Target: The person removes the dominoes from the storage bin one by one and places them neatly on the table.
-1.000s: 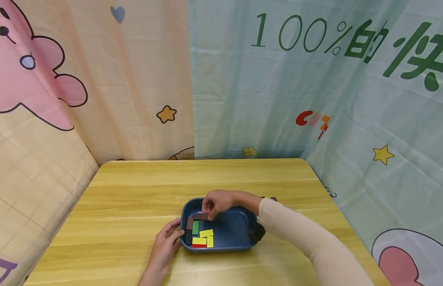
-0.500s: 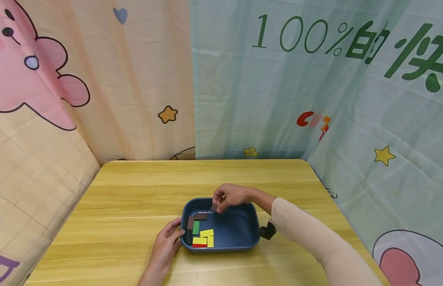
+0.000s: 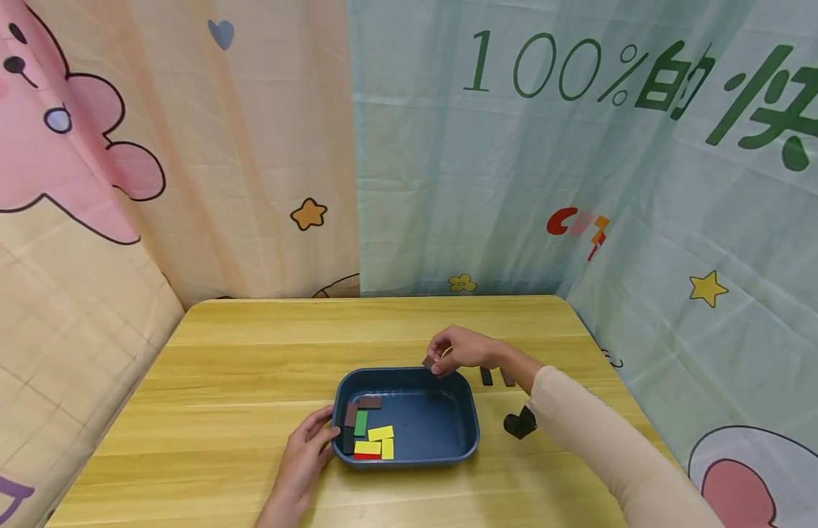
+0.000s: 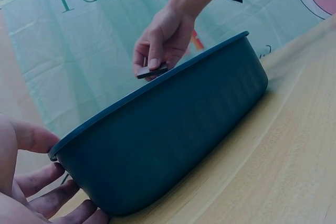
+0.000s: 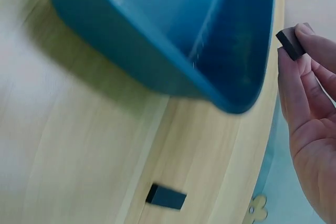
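My left hand (image 3: 301,462) holds the left end of a dark blue tub (image 3: 428,429), thumb at the rim and fingers (image 4: 44,179) along the outer wall. Over the tub's far right rim, my right hand (image 3: 466,348) pinches a small dark brown block (image 5: 292,43) between thumb and fingertips. Inside the tub, flat rectangular blocks lie toward the left: brown blocks (image 3: 370,402), a green block (image 3: 361,423), a black block (image 3: 348,440), yellow blocks (image 3: 381,433) and a red block (image 3: 367,456) partly under a yellow one.
Beyond the tub's right end, a black block (image 3: 486,376) and a brown block (image 3: 508,377) lie on the wooden table (image 3: 250,352). A black device (image 3: 521,423) sits at my right wrist. Printed curtains (image 3: 435,183) hang behind the table.
My right hand has risen from the blocks inside the tub and moved right and away, carrying the brown block to the far rim. My left hand stays at the tub.
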Demonstrator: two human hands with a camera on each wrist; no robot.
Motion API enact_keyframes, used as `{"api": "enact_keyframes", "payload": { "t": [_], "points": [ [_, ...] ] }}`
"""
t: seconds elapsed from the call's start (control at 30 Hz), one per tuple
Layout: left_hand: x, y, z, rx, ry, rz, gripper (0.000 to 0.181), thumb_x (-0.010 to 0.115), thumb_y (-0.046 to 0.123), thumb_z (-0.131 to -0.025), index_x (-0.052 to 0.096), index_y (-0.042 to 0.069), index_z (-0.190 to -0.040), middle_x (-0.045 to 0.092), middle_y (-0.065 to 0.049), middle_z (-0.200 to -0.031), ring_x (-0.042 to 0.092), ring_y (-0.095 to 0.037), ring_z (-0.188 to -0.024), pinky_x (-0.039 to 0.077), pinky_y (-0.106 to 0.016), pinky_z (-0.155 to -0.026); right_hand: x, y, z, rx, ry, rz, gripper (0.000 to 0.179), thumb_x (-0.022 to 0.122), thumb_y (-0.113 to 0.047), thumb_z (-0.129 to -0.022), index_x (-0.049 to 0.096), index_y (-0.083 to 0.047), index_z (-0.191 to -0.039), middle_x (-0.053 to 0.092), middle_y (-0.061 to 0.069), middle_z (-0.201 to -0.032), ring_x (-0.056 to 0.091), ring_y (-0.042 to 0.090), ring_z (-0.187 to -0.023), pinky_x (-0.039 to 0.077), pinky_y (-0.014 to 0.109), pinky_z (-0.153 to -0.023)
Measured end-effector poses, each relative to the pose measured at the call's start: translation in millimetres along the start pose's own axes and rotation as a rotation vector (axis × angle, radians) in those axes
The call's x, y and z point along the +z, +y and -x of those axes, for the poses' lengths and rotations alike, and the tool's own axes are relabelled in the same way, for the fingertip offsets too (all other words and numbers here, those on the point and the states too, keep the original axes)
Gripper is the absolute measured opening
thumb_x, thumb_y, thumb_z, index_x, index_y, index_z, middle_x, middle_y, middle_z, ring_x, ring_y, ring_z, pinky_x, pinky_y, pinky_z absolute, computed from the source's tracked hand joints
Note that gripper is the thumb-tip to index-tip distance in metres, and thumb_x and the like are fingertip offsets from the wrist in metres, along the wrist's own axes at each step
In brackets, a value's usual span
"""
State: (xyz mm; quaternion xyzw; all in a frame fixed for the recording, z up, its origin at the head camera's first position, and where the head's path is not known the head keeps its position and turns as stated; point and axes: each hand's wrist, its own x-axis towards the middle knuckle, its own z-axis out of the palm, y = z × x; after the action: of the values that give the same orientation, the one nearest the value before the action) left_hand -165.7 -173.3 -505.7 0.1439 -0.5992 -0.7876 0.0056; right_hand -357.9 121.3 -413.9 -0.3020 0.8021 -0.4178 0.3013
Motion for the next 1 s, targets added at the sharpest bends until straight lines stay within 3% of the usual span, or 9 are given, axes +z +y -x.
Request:
{"api": "enact_keyframes", "payload": {
  "t": [0.17,0.37,0.57,1.0],
  "points": [
    [-0.7,0.6,-0.3,0.005,0.001,0.004,0.046,0.057,0.001,-0.100,0.050,-0.008,-0.144,0.044,-0.027,-0.151,0.058,-0.026,-0.119,0.054,-0.031,-0.090,-17.3,12.1,10.2,0.024,0.094,-0.028,0.011,0.073,0.002,-0.093,0.067,0.001,-0.102,0.064,0.012,-0.097,0.069,0.026,-0.090,0.059,0.045,-0.085],
    [-0.8,0.5,-0.2,-0.012,0.003,-0.006,0.046,0.057,0.002,-0.101,0.049,-0.007,-0.146,0.043,-0.026,-0.153,0.056,-0.027,-0.122,0.053,-0.032,-0.093,-38.5,32.6,26.7,0.075,0.225,-0.136,0.018,0.072,0.002,-0.094,0.066,0.006,-0.110,0.063,0.016,-0.101,0.069,0.026,-0.091,0.054,0.055,-0.093],
    [-0.2,0.3,0.4,-0.007,0.003,0.000,0.046,0.058,0.002,-0.100,0.049,-0.007,-0.145,0.045,-0.026,-0.151,0.057,-0.028,-0.120,0.053,-0.031,-0.092,-56.6,56.5,43.7,0.106,0.266,-0.230,0.019,0.071,0.000,-0.096,0.066,0.008,-0.112,0.069,0.017,-0.103,0.071,0.027,-0.091,0.052,0.057,-0.095],
    [-0.2,-0.1,1.0,0.006,-0.002,-0.001,0.046,0.058,0.003,-0.101,0.050,-0.008,-0.145,0.044,-0.027,-0.151,0.058,-0.026,-0.118,0.053,-0.033,-0.092,-71.6,92.4,74.3,0.160,0.346,-0.249,0.024,0.070,-0.001,-0.096,0.064,0.013,-0.115,0.070,0.016,-0.101,0.070,0.024,-0.090,0.054,0.053,-0.093]
  ]
}}
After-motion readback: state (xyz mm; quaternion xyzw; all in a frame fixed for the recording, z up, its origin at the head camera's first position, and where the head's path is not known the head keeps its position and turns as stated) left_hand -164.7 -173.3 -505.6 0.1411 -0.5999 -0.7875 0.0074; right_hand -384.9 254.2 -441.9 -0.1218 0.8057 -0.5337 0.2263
